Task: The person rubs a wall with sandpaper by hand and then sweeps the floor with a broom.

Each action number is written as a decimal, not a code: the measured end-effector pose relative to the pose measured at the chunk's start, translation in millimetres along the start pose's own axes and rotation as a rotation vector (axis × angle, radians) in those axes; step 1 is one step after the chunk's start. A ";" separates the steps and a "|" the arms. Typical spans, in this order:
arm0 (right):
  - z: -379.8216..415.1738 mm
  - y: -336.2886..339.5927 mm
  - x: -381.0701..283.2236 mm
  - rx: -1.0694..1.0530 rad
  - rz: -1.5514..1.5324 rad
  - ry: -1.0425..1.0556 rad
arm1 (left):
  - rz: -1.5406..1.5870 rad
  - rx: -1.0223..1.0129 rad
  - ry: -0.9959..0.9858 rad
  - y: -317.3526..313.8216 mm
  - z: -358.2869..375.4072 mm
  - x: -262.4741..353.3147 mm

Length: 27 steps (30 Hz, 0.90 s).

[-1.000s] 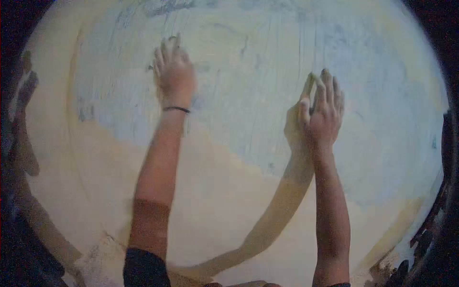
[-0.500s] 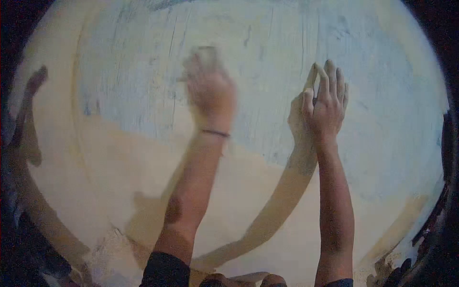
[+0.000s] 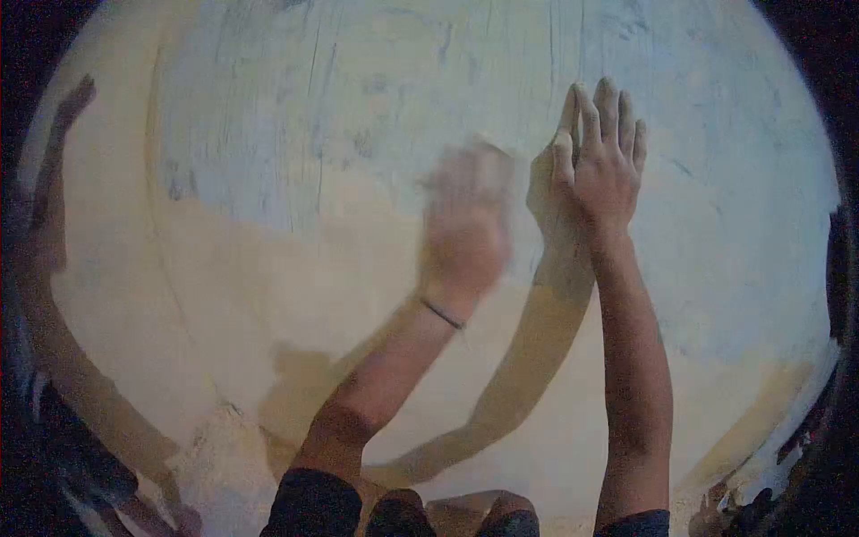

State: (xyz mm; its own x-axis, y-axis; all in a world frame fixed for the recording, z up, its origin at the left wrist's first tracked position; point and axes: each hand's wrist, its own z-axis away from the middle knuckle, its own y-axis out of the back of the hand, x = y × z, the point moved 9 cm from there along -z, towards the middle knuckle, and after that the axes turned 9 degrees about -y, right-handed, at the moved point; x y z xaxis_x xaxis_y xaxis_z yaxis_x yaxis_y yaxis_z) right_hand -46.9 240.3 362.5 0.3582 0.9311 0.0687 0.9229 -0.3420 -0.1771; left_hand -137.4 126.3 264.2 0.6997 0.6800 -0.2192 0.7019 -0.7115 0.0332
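Observation:
A large pale surface [image 3: 349, 295] fills the view, beige in its lower part and streaked blue-grey in its upper part. My right hand [image 3: 604, 174] lies flat against the blue-grey area, open, its pale-coated fingers pointing up. To its left and lower, my left hand [image 3: 467, 215] is smeared by motion, with fingers stretched upward over the border between beige and blue-grey. A thin dark band [image 3: 443, 311] circles the left wrist. Nothing shows in either hand.
My knees [image 3: 398, 512] show at the bottom edge. Shadows of my arms fall on the surface, and another arm-shaped shadow [image 3: 55, 170] runs along the left side. Dark, cluttered shapes border the lower left and lower right.
My left hand has swept right and downward, closer to the right hand. My right hand has slid slightly up along the surface.

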 end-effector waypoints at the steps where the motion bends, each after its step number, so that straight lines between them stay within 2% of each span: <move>1: 0.2 1.3 0.0 0.006 -0.002 0.020 | -0.004 -0.003 0.009 6.5 6.7 4.8; 3: -0.5 6.7 4.1 -0.007 -0.054 0.066 | 0.016 0.103 -0.114 21.4 4.0 20.4; 6: 12.2 20.3 22.7 -0.056 -0.054 0.094 | -0.074 0.160 0.242 21.7 -0.4 -57.7; 7: 16.7 22.2 28.7 -0.078 -0.024 0.090 | -0.072 0.149 0.236 18.2 -6.7 -62.5; 9: 30.2 27.1 44.0 -0.095 -0.030 0.062 | -0.185 0.256 0.430 29.0 1.5 -71.6; 10: 38.7 30.9 51.4 -0.099 -0.032 0.049 | -0.181 0.230 0.428 21.7 7.2 -56.2; 12: 51.7 34.1 60.2 -0.121 -0.048 0.037 | -0.156 0.154 0.279 4.1 11.1 4.8; 13: 57.9 37.3 64.7 -0.115 -0.072 0.034 | -0.148 0.129 0.288 3.8 19.7 34.3; 15: 67.8 37.5 75.1 -0.134 -0.066 0.034 | 0.013 -0.017 -0.009 -4.3 25.5 109.7; 16: 69.4 39.1 79.8 -0.120 -0.069 0.037 | 0.014 -0.023 -0.004 -6.4 27.2 107.9; 18: 73.8 45.8 91.1 -0.122 -0.075 0.029 | -0.050 0.049 0.020 -4.6 23.6 74.1; 20: 78.6 49.6 106.1 -0.125 -0.083 0.004 | -0.133 0.136 0.172 -6.3 20.2 5.7; 21: 81.1 49.8 112.6 -0.123 -0.063 -0.009 | -0.140 0.130 0.157 -14.4 17.5 -14.2; 23: 87.4 50.7 119.3 -0.131 -0.065 -0.042 | -0.308 0.216 0.319 -10.7 30.6 -53.8; 24: 88.2 52.0 119.9 -0.129 -0.069 -0.051 | -0.287 0.231 0.382 -18.5 33.4 -37.3; 27: 89.6 52.8 123.3 -0.105 -0.098 -0.068 | -0.139 0.067 0.117 -36.0 23.8 102.2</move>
State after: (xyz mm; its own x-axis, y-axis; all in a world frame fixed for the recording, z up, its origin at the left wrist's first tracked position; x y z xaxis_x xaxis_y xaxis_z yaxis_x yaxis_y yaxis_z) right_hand 33.3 348.4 273.6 0.2585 0.9659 0.0128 0.9639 -0.2570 -0.0690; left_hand -94.3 217.1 217.3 0.6102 0.7856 -0.1021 0.7850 -0.6170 -0.0557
